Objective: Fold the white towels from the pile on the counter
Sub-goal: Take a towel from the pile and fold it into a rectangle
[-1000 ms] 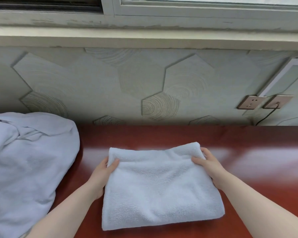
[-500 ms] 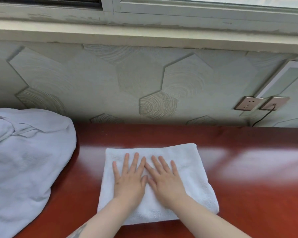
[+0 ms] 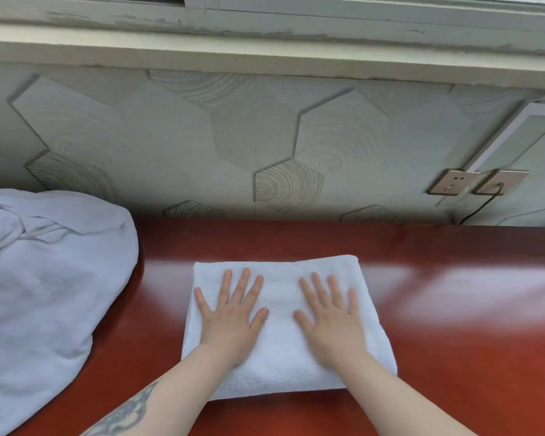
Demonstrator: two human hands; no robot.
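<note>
1. My left hand [image 3: 230, 319] lies flat on the folded towel [image 3: 280, 366], fingers spread.
2. My right hand [image 3: 334, 322] lies flat beside it, apart from the left.
3. The towel sits on the red counter [image 3: 453, 341].
4. A pile [image 3: 44, 294] of white cloth lies to the left.
5. Two sockets [image 3: 450, 182] sit on the wall at right.

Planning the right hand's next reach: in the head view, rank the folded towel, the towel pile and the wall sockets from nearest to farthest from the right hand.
1. Folded towel: directly under the right hand, which presses flat on it.
2. Towel pile: on the counter's left, beyond the left hand.
3. Wall sockets: on the wall, far right, behind the counter.
</note>
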